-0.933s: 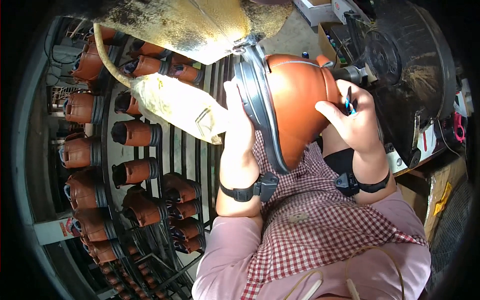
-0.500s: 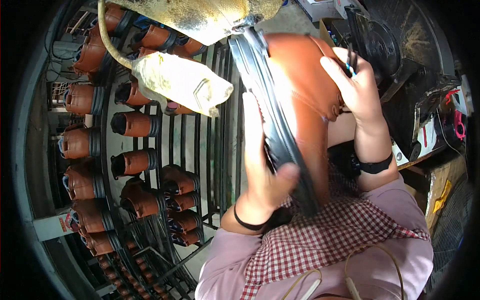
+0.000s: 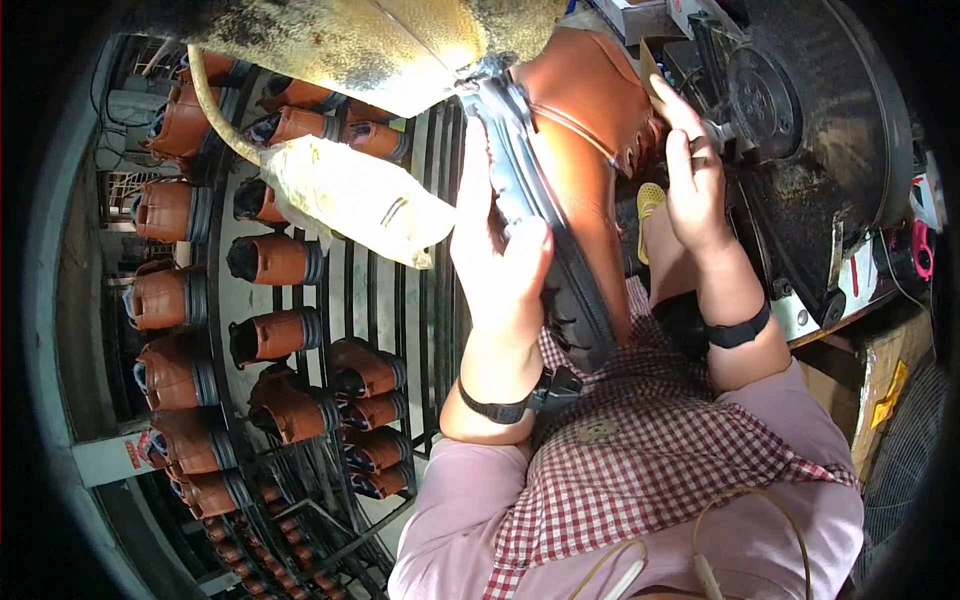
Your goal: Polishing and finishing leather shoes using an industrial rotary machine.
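A brown leather boot with a thick black sole is held on edge in front of me, its sole facing left. My left hand grips the sole, fingers stretched up along its far side and thumb across the near part. At the upper end, the sole meets the underside of a stained, yellowish machine head; the exact contact is hard to see. My right hand is beside the boot's upper, fingers extended and apart, with a small dark item on or between them that I cannot make out.
On the left, racks carry several similar brown boots. A lamp-like piece wrapped in pale covering hangs from a bent arm near my left hand. Dark machinery with a round wheel stands at right, above a cardboard box.
The boot has shifted slightly up and left, its upper end closer under the machine head. My left hand moved up along the sole. My right hand came away from the boot's upper.
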`<act>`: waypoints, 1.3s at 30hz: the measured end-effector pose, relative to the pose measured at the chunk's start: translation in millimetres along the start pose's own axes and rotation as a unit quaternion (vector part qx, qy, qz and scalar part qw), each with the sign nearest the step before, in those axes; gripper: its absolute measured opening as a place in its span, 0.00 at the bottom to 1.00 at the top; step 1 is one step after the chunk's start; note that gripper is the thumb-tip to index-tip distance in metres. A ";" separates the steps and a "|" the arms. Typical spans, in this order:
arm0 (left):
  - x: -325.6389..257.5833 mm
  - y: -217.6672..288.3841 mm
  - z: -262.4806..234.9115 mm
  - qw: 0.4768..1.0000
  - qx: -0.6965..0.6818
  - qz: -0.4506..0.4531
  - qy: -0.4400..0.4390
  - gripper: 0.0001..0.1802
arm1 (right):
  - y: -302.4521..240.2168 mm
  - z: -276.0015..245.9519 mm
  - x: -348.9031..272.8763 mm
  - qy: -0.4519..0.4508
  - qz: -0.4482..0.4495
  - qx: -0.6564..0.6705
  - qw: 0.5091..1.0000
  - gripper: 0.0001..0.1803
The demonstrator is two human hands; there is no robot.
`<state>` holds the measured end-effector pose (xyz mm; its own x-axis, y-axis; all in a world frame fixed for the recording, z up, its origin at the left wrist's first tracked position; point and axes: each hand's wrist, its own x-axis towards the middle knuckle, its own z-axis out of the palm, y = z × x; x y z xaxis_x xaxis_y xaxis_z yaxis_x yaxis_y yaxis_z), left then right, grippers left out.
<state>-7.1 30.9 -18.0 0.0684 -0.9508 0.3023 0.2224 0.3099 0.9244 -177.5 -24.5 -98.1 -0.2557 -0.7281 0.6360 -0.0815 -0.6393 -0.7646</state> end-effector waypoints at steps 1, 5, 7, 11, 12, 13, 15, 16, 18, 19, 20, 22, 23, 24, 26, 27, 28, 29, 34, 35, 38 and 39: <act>2.4 -2.0 -0.6 1.000 0.000 0.000 0.000 0.42 | -4.9 1.4 2.1 -0.038 -0.024 -0.013 0.999 0.20; 4.2 -4.2 -11.2 0.992 -0.035 -0.123 0.016 0.48 | -10.7 1.3 14.9 -0.087 -0.049 -0.103 0.990 0.20; 5.4 -9.9 -10.9 0.994 0.013 0.003 -0.104 0.56 | -4.6 0.9 15.4 -0.066 -0.099 -0.201 0.972 0.20; 14.7 -23.3 -14.8 0.988 -0.031 0.036 -0.144 0.57 | -0.5 0.2 23.9 -0.061 -0.122 -0.232 0.963 0.20; 15.8 -25.2 -13.1 0.987 -0.061 0.032 -0.144 0.56 | 1.8 -1.2 24.2 -0.068 -0.099 -0.233 0.965 0.21; 16.5 -25.7 -11.0 0.987 -0.061 0.032 -0.145 0.56 | 5.3 -1.8 24.7 -0.067 -0.099 -0.234 0.965 0.21; 18.3 -23.2 -7.2 0.996 -0.062 -0.034 -0.062 0.44 | 11.4 -1.7 26.6 -0.056 -0.131 -0.290 0.946 0.22; 19.6 -22.3 -10.2 0.990 -0.102 -0.048 -0.083 0.41 | 11.9 -1.7 27.6 -0.056 -0.132 -0.289 0.947 0.22; 25.7 -24.9 -13.0 0.988 -0.120 -0.075 -0.069 0.38 | 12.5 -3.0 29.2 -0.068 -0.113 -0.316 0.940 0.25; 28.9 -26.5 -13.5 0.983 -0.138 -0.104 -0.056 0.36 | 13.9 -3.4 28.9 -0.068 -0.113 -0.316 0.940 0.25; 30.3 -27.7 -13.5 0.985 -0.140 -0.087 -0.057 0.32 | 16.0 -3.1 27.6 -0.068 -0.115 -0.328 0.935 0.26; 34.6 -30.4 -12.7 0.986 -0.140 -0.072 -0.060 0.31 | 19.3 -4.1 27.1 -0.068 -0.116 -0.340 0.931 0.27; 36.0 -31.8 -12.4 0.986 -0.140 -0.058 -0.064 0.30 | 21.4 -5.3 27.1 -0.064 -0.126 -0.338 0.931 0.27; 35.7 -31.3 -12.7 0.988 -0.133 -0.059 -0.052 0.28 | 22.1 -5.7 26.8 -0.061 -0.137 -0.335 0.930 0.28; 44.3 -34.8 -13.9 0.990 -0.112 -0.058 -0.064 0.27 | 23.7 -3.7 30.6 -0.055 -0.145 -0.335 0.929 0.27; 49.2 -36.8 -14.1 0.992 -0.091 -0.054 -0.075 0.27 | 24.7 -2.6 33.0 -0.050 -0.155 -0.333 0.929 0.26; 51.2 -39.0 -12.5 0.990 -0.105 -0.058 -0.068 0.24 | 27.0 -4.1 34.5 -0.051 -0.155 -0.332 0.929 0.26; 51.8 -39.4 -11.2 0.990 -0.105 -0.059 -0.068 0.24 | 29.7 -7.4 35.6 -0.076 -0.159 -0.358 0.917 0.23; 58.5 -54.5 -16.0 0.972 -0.215 -0.073 -0.066 0.24 | 23.6 -9.1 33.9 -0.098 -0.141 -0.332 0.927 0.16; 58.9 -53.7 -15.6 0.976 -0.198 -0.060 -0.071 0.24 | 21.7 -10.3 31.5 -0.107 -0.126 -0.341 0.926 0.16; 59.4 -52.1 -15.6 0.951 -0.281 -0.130 -0.013 0.21 | 9.8 -12.9 21.9 -0.121 -0.081 -0.352 0.925 0.14; 58.4 -50.5 -15.2 0.933 -0.320 -0.164 0.018 0.20 | 3.8 -14.3 17.7 -0.129 -0.052 -0.353 0.925 0.14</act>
<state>0.4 -40.3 -50.6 -0.0750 -0.9971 0.0089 0.7721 -0.0524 0.6333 -196.1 -36.2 -91.2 0.0191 -0.7652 0.6435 -0.7250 -0.4539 -0.5181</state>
